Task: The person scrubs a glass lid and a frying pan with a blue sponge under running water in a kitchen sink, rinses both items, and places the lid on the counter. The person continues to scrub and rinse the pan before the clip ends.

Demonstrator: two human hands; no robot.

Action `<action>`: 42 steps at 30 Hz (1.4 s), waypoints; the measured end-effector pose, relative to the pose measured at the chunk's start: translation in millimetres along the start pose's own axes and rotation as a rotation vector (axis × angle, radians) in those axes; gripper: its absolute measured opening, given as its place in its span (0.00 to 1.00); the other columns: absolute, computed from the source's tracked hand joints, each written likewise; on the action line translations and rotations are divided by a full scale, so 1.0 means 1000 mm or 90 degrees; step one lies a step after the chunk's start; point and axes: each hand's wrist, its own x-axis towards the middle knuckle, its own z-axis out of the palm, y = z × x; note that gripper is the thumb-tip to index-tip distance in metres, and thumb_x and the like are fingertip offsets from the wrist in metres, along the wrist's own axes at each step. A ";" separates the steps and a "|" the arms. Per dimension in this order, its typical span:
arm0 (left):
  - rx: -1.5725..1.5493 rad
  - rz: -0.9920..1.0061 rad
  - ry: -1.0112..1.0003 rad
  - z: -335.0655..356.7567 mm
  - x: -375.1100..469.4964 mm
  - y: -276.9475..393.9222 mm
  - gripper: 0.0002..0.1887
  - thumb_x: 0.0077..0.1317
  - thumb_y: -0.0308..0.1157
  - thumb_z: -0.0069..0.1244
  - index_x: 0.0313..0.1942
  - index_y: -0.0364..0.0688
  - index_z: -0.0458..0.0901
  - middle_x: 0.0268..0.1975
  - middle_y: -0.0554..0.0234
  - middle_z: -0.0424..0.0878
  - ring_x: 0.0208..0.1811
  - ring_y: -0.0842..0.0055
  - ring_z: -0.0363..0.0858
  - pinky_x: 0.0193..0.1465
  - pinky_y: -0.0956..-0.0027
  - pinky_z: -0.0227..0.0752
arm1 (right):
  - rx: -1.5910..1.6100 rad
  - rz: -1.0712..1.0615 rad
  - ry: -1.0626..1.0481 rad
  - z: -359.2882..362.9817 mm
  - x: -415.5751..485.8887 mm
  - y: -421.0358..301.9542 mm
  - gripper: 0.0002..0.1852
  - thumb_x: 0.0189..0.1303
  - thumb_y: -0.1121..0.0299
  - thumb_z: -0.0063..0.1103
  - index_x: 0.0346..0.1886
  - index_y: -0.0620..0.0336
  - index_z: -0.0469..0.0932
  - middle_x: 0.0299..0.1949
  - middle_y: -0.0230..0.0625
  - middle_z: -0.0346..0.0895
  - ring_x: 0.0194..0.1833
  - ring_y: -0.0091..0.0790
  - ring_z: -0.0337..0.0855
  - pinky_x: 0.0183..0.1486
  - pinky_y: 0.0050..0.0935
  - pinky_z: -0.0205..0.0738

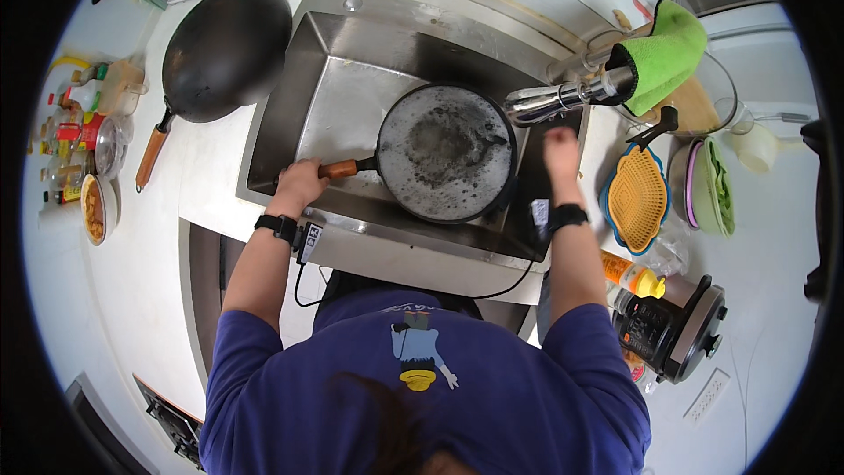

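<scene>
My left hand (302,183) grips the wooden handle (341,169) of a dark wok (448,218) at the near left rim of the sink. Greyish, foamy water (432,138) fills the wok, which rests inside the stainless steel sink (343,99). Just below the chrome faucet (547,103), at the sink's right side, is my right hand (562,153). It is blurred and its fingers are hidden from view, so I cannot tell whether it holds anything. The faucet's spout points left, over the wok's right edge.
A second black wok (227,53) lies on the counter left of the sink. Bottles (69,125) and a bowl of food (97,210) stand farther left. On the right are a green cloth (663,56), a yellow colander (636,201), an orange bottle (630,272) and an electric pressure cooker (669,330).
</scene>
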 end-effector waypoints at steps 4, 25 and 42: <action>-0.013 0.006 0.018 0.004 0.000 0.000 0.18 0.60 0.41 0.54 0.48 0.43 0.78 0.47 0.51 0.82 0.54 0.56 0.78 0.59 0.51 0.66 | -0.219 0.036 -0.430 0.067 -0.080 0.066 0.14 0.53 0.68 0.52 0.39 0.63 0.82 0.38 0.55 0.81 0.45 0.56 0.81 0.50 0.44 0.75; -1.151 0.430 0.245 -0.196 -0.135 0.105 0.24 0.73 0.40 0.35 0.62 0.32 0.66 0.65 0.42 0.67 0.66 0.55 0.68 0.67 0.54 0.64 | -0.176 0.026 -0.901 0.037 -0.114 0.024 0.18 0.57 0.59 0.56 0.45 0.60 0.82 0.48 0.41 0.81 0.51 0.43 0.79 0.53 0.37 0.70; -1.217 0.556 0.057 -0.200 -0.160 0.133 0.27 0.75 0.44 0.29 0.62 0.31 0.64 0.64 0.40 0.69 0.65 0.54 0.69 0.67 0.57 0.63 | -0.114 0.067 -0.671 -0.031 -0.069 -0.016 0.18 0.59 0.59 0.54 0.31 0.68 0.83 0.23 0.43 0.79 0.23 0.38 0.80 0.27 0.35 0.74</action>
